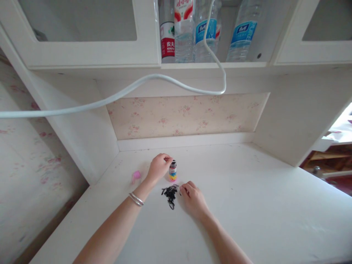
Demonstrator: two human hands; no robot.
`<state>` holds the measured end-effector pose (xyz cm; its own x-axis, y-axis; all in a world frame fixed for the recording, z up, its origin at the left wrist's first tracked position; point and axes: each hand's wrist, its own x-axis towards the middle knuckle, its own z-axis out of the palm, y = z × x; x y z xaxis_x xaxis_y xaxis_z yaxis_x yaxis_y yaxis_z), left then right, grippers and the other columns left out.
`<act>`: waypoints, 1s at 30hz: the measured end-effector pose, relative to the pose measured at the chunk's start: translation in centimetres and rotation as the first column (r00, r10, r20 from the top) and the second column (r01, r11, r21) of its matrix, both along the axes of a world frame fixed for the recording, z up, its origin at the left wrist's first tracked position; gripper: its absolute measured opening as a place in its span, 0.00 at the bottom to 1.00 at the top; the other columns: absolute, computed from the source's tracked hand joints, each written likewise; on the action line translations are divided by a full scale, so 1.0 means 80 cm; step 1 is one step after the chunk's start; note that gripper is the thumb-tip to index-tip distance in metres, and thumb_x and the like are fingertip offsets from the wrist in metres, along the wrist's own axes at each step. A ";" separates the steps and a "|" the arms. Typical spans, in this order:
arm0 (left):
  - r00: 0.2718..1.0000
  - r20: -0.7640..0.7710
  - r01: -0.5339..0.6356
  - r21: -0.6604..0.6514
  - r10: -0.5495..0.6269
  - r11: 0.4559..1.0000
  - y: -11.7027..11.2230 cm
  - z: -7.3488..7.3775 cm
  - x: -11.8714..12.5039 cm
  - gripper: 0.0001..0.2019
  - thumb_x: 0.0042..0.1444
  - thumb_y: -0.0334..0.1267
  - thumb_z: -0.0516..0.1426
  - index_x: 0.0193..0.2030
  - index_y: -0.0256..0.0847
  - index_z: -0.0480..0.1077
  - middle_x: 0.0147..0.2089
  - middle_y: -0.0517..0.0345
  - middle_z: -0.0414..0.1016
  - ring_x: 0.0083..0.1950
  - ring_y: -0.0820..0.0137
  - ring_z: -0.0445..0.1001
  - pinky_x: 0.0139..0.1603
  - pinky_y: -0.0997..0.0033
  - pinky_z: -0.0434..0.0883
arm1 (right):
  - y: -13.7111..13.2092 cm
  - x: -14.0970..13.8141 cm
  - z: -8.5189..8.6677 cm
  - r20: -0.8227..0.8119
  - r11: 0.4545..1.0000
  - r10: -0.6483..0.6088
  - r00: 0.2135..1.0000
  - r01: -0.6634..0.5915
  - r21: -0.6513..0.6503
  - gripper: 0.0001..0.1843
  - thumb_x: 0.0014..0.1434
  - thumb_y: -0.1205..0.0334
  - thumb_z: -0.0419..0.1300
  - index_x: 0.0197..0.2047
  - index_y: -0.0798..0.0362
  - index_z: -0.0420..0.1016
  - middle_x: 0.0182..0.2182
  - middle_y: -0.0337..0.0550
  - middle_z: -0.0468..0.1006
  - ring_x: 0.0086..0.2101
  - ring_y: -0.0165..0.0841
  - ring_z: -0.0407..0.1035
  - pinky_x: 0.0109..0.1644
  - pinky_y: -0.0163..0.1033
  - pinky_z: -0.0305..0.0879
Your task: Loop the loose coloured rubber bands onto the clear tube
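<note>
A small clear jar (pixel 172 173) stands upright on the white table, with black bands near its top and yellow, blue and pink bands lower down. At its mouth, the fingers of my left hand (pixel 160 167) are pinched together; what they hold is too small to make out. A loose pile of black hair ties (pixel 170 194) lies just in front of the jar. To the right of that pile, my right hand (pixel 194 198) rests low over the table, closed, with a black hair tie (pixel 180 192) at its fingertips. A pink cap (pixel 136 175) lies left of my left hand.
The white tabletop (pixel 247 205) runs back to a floral-papered panel (pixel 181 115). Above it hangs a cabinet with several plastic bottles (pixel 184 40) on an open shelf. A white cable (pixel 154 77) crosses the upper view. Side panels bound the table left and right.
</note>
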<state>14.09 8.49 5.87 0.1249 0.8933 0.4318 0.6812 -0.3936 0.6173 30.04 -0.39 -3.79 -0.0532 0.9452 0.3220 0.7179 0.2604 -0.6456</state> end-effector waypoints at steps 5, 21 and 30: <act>0.997 -0.077 -0.029 -0.051 0.025 0.998 0.004 -0.001 0.005 0.07 0.51 0.39 0.55 0.31 0.42 0.74 0.37 0.56 0.76 0.39 0.69 0.72 0.44 0.71 0.65 | 0.000 0.000 0.002 0.022 1.000 -0.007 1.000 0.007 0.013 0.17 0.65 0.57 0.45 0.33 0.49 0.72 0.32 0.39 0.71 0.31 0.27 0.66 0.37 0.32 0.57; 0.997 0.076 -0.007 -0.060 0.012 0.998 -0.026 -0.006 -0.025 0.10 0.53 0.38 0.51 0.36 0.41 0.72 0.39 0.56 0.76 0.40 0.69 0.72 0.43 0.72 0.66 | 0.002 0.002 0.003 -0.155 1.000 -0.018 0.988 0.021 0.014 0.19 0.63 0.53 0.45 0.33 0.50 0.73 0.32 0.42 0.72 0.30 0.29 0.66 0.37 0.34 0.60; 0.989 -0.039 0.123 -0.296 -0.141 0.947 -0.107 -0.091 -0.043 0.10 0.52 0.43 0.55 0.37 0.41 0.72 0.41 0.54 0.73 0.40 0.67 0.71 0.43 0.70 0.66 | 0.021 0.005 0.015 -0.423 0.974 -0.194 0.885 0.226 0.026 0.22 0.59 0.45 0.48 0.34 0.52 0.75 0.32 0.44 0.74 0.31 0.32 0.66 0.35 0.36 0.62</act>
<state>10.63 -0.05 -1.43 0.2679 0.9529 0.1425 0.6741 -0.2910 0.6788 30.41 1.32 -2.59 0.2970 0.8928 0.3386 0.4319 0.1906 -0.8816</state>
